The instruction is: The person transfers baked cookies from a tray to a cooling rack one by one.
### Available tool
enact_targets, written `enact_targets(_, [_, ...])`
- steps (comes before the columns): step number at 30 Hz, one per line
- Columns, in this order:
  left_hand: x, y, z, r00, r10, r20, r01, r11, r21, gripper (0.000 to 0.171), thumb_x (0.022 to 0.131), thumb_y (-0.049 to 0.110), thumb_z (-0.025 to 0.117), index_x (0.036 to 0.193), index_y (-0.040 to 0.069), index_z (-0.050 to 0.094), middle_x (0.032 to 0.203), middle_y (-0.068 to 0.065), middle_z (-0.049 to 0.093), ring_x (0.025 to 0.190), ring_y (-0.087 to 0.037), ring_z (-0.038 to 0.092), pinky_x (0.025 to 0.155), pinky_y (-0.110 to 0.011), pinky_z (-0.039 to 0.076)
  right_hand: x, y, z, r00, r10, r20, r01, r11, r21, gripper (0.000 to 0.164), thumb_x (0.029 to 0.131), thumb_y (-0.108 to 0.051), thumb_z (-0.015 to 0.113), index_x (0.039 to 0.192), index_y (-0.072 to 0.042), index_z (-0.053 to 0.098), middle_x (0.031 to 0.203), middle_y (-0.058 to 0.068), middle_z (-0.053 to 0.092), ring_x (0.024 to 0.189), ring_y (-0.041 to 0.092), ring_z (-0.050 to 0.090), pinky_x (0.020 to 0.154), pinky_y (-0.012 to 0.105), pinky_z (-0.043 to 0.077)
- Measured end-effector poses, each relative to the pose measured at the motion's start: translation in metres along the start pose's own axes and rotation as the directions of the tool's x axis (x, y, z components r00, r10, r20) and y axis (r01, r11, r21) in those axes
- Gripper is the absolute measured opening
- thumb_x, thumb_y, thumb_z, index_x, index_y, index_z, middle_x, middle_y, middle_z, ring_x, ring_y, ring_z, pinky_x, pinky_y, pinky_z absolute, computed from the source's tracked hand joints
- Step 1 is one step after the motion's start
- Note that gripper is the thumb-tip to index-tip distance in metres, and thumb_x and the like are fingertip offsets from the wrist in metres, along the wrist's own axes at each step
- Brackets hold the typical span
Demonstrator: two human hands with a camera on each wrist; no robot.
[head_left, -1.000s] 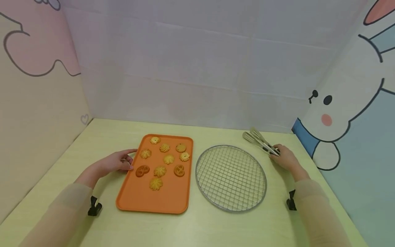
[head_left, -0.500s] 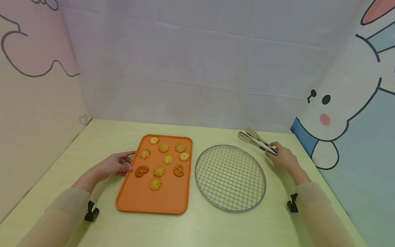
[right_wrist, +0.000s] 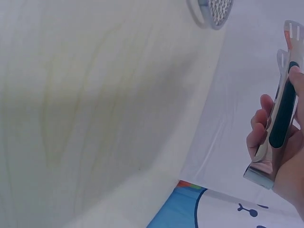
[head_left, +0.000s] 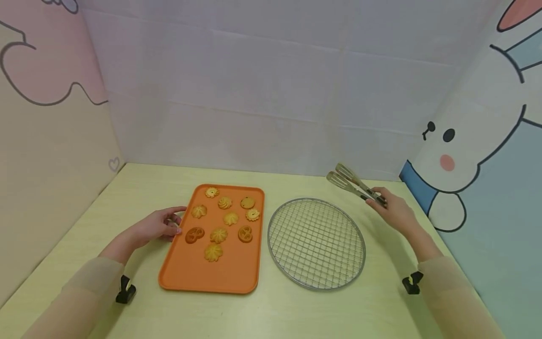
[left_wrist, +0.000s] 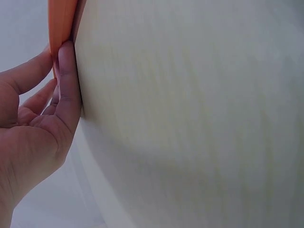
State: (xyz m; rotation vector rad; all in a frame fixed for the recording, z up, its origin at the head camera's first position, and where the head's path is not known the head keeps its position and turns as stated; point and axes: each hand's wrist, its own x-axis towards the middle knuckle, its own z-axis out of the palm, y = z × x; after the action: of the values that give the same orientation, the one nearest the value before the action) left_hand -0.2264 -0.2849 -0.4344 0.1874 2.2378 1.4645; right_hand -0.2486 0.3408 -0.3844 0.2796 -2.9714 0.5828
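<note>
Left hand (head_left: pixel 156 226), one, bare: thumb and fingers pinched on the near-side long rim of an orange tray (head_left: pixel 209 278), with some fingertips tucked beneath the edge in the left wrist view. Tray, one, rounded corners: lying directly right of those fingers, on a pale wooden table (head_left: pixel 292 315). Cookies (head_left: pixel 219 235), ten, two of them pretzel-shaped: all in the tray, to the right of the left fingers, loosely scattered, with the tray's end nearest the person bare. Right hand (head_left: pixel 395 212), one, bare: fingers and thumb clamped around the handle of metal tongs (right_wrist: pixel 283 114) with dark grip panels. Tongs, one pair: slotted heads apart, reaching beyond the right fingers, leftward and toward the back wall (head_left: pixel 271 108). Round wire rack (head_left: pixel 316 244), one, grey rim: flat on the table between the two hands, left of the right fingers and nearer the person, just beside the tray. Sleeves, two, pale: behind the fingers, with a black fitting (head_left: pixel 125 289) below the left wrist. Rabbit drawing (head_left: pixel 449 155), one: on the side panel, right of the right fingers.
</note>
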Motion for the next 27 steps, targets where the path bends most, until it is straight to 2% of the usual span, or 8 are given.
enact_targets(6, [-0.001, 0.001, 0.001, 1.0, 0.011, -0.006, -0.011, 1.0, 0.013, 0.073, 0.088, 0.004, 0.063, 0.148, -0.002, 0.02, 0.107, -0.016, 0.041, 0.084, -0.017, 0.051, 0.069, -0.028, 0.056, -0.003, -0.015, -0.009, 1.0, -0.013, -0.025, 0.013, 1.0, -0.008, 0.06, 0.097, -0.046, 0.047, 0.137, -0.002, 0.041, 0.114, 0.031, 0.057, 0.096, 0.044, 0.059, 0.069, 0.053, 0.05])
enact_targets(9, [0.0, 0.003, 0.002, 1.0, 0.006, -0.01, -0.006, 1.0, 0.03, 0.073, 0.088, 0.004, 0.063, 0.147, -0.003, 0.02, 0.106, -0.016, 0.042, 0.082, -0.018, 0.051, 0.067, -0.029, 0.055, -0.006, -0.024, -0.014, 0.999, -0.017, -0.038, 0.017, 1.0, -0.002, 0.058, 0.096, -0.046, 0.047, 0.134, -0.002, 0.043, 0.1, 0.025, 0.063, 0.077, 0.035, 0.062, 0.056, 0.043, 0.048])
enact_targets(13, [0.001, 0.006, 0.003, 1.0, -0.003, -0.02, 0.004, 0.999, 0.054, 0.072, 0.087, 0.002, 0.062, 0.147, -0.003, 0.021, 0.104, -0.017, 0.043, 0.079, -0.019, 0.051, 0.064, -0.032, 0.055, -0.009, -0.041, -0.02, 0.998, -0.028, -0.063, 0.028, 1.0, 0.01, 0.052, 0.096, -0.043, 0.048, 0.13, -0.003, 0.045, 0.082, 0.015, 0.061, 0.056, 0.02, 0.051, 0.046, 0.032, 0.036])
enact_targets(15, [0.001, 0.007, 0.003, 1.0, -0.004, -0.022, 0.006, 0.998, 0.065, 0.072, 0.087, 0.002, 0.062, 0.146, -0.004, 0.021, 0.103, -0.017, 0.043, 0.077, -0.02, 0.051, 0.063, -0.033, 0.056, -0.011, -0.05, -0.022, 0.996, -0.045, -0.078, 0.046, 0.999, 0.009, 0.051, 0.096, -0.042, 0.05, 0.129, -0.004, 0.046, 0.082, 0.015, 0.06, 0.056, 0.02, 0.049, 0.047, 0.032, 0.036])
enact_targets(19, [0.001, 0.008, 0.003, 1.0, -0.006, -0.03, 0.009, 0.996, 0.092, 0.072, 0.086, 0.0, 0.063, 0.146, -0.005, 0.023, 0.1, -0.016, 0.045, 0.075, -0.018, 0.053, 0.063, -0.034, 0.056, -0.013, -0.068, -0.026, 0.99, -0.093, -0.104, 0.093, 0.996, -0.012, 0.053, 0.093, -0.044, 0.055, 0.131, -0.007, 0.048, 0.089, 0.019, 0.063, 0.066, 0.026, 0.058, 0.05, 0.036, 0.042])
enact_targets(22, [0.001, 0.01, 0.003, 0.999, -0.01, -0.037, 0.014, 0.993, 0.119, 0.072, 0.085, 0.0, 0.064, 0.145, -0.006, 0.025, 0.099, -0.015, 0.047, 0.074, -0.016, 0.053, 0.062, -0.034, 0.056, -0.013, -0.08, -0.027, 0.986, -0.126, -0.11, 0.124, 0.992, -0.025, 0.054, 0.092, -0.046, 0.057, 0.132, -0.011, 0.048, 0.08, 0.014, 0.062, 0.065, 0.023, 0.057, 0.05, 0.035, 0.041])
enact_targets(27, [0.001, 0.013, 0.003, 0.998, 0.002, -0.057, 0.009, 0.98, 0.197, 0.072, 0.083, 0.003, 0.067, 0.144, -0.007, 0.028, 0.096, -0.013, 0.051, 0.07, -0.015, 0.054, 0.061, -0.032, 0.056, -0.015, -0.096, -0.026, 0.976, -0.181, -0.12, 0.178, 0.983, -0.037, 0.053, 0.091, -0.045, 0.059, 0.132, -0.014, 0.05, 0.063, 0.003, 0.05, 0.053, 0.015, 0.042, 0.047, 0.03, 0.031])
